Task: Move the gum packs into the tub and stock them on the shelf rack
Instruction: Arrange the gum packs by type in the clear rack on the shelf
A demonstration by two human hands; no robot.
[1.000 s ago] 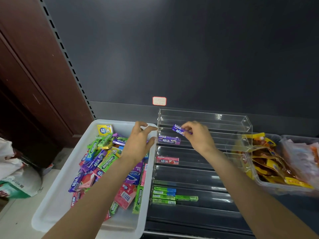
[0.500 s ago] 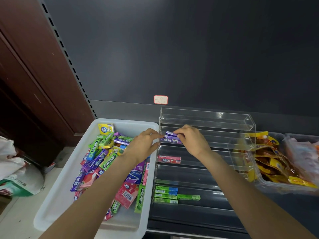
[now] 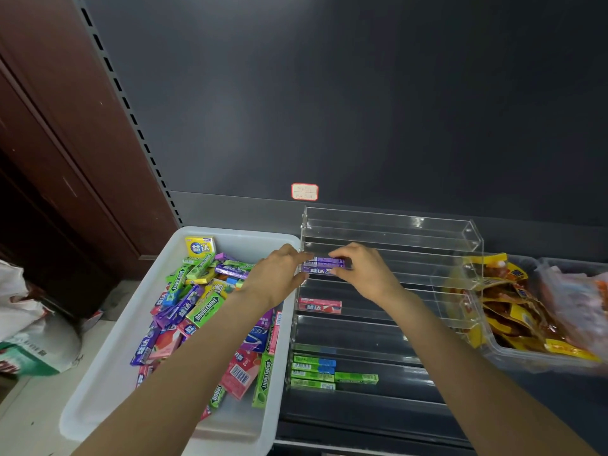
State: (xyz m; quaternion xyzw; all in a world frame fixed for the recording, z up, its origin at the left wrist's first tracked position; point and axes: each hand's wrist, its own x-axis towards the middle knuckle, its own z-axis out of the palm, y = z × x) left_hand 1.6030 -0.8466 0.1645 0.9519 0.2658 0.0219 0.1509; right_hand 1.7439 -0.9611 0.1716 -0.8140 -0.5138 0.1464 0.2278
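Pinched between both hands, left hand (image 3: 279, 278) and right hand (image 3: 368, 274), a slim purple cardboard gum pack (image 3: 327, 261) sat at an upper tier of the clear acrylic shelf rack (image 3: 411, 238), atop another purple pack. It looked light, stiff, slick; its ends seemed best to hold. Beside lay the white plastic tub (image 3: 108, 357).

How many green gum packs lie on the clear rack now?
5, all on the low tier: four stacked at its left end, one beside them to the right. None seems hidden.
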